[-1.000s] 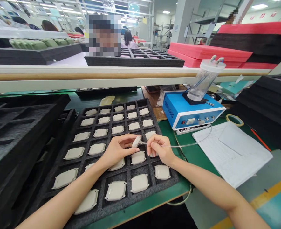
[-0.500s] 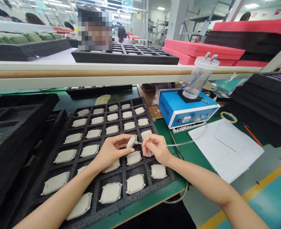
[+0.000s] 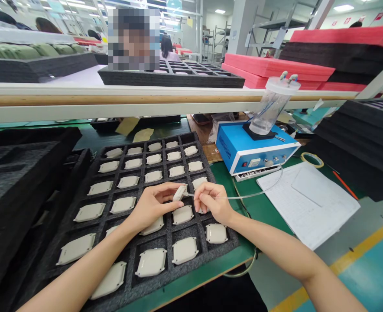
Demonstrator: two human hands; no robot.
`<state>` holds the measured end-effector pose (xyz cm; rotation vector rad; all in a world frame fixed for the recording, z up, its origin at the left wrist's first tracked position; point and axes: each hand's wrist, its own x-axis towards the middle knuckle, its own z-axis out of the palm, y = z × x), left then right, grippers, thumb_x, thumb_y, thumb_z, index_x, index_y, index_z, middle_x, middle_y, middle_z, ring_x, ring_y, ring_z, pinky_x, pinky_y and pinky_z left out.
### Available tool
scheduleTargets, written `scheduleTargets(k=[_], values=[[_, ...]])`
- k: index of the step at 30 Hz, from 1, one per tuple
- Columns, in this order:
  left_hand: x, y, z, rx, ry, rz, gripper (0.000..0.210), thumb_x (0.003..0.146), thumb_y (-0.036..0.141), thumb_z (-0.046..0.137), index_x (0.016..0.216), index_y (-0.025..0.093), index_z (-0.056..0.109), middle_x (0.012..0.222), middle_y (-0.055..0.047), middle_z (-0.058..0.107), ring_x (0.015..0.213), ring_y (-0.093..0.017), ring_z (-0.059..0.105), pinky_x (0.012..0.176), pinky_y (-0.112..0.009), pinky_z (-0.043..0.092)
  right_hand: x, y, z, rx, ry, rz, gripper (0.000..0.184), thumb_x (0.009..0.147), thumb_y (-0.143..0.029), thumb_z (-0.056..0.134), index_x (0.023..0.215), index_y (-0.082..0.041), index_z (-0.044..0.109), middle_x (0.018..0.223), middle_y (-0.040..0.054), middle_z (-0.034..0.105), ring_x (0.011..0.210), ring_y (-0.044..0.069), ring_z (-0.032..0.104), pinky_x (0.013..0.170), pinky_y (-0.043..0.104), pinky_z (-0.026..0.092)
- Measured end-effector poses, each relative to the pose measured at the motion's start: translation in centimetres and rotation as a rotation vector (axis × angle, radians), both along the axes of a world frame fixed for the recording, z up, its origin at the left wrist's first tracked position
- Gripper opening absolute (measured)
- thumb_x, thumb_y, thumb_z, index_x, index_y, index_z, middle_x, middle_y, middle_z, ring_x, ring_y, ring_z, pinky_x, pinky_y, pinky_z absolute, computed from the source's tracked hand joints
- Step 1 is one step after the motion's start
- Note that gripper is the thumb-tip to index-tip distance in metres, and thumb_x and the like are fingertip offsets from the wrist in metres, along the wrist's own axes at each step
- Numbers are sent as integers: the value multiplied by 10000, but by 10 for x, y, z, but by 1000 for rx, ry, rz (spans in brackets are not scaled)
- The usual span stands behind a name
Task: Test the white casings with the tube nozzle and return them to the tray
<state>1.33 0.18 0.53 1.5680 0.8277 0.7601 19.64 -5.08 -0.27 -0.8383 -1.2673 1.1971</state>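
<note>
My left hand (image 3: 155, 201) pinches a beige watch case (image 3: 180, 193) on edge between thumb and fingers. Facing it, my right hand (image 3: 212, 200) closes on the end of a thin clear tube (image 3: 243, 197), whose narrow tip meets the case's right side. Whether the tip enters the case is too small to tell. Both hands hover over a black foam tray (image 3: 188, 274) divided into compartments, where several similar beige cases (image 3: 150, 262) lie flat. The tube runs rightward to the front of a blue machine (image 3: 259, 149).
A clear cylinder (image 3: 269, 108) stands on the blue machine. Right of it lie white papers (image 3: 308, 203), a tape roll (image 3: 312, 160) and a red pen (image 3: 345, 185). Black foam trays (image 3: 16, 182) are stacked at left. A shelf (image 3: 146, 106) crosses behind, with a person beyond.
Both hands, the case and the tube keep nearly the same position. A yellowish piece has come into sight under the shelf, behind the tray. The person beyond the shelf has shifted slightly right.
</note>
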Motion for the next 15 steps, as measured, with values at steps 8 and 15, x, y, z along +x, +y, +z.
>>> scheduleTargets(k=[8, 15], values=[[0, -1, 1, -23, -13, 17, 436, 596, 277, 799, 995, 144, 683, 991, -91, 715, 934, -237, 653, 887, -376, 515, 0, 0, -1, -3, 4, 3, 95, 721, -211, 500, 662, -155, 550, 476, -20, 571, 342, 56, 400, 356, 176, 304], [-1, 0, -6, -62, -52, 27, 448, 587, 247, 806, 1006, 152, 678, 980, -75, 718, 920, -222, 656, 888, -377, 513, 0, 0, -3, 6, 5, -3, 93, 720, -201, 496, 665, -156, 556, 469, -23, 575, 339, 54, 399, 359, 174, 310]])
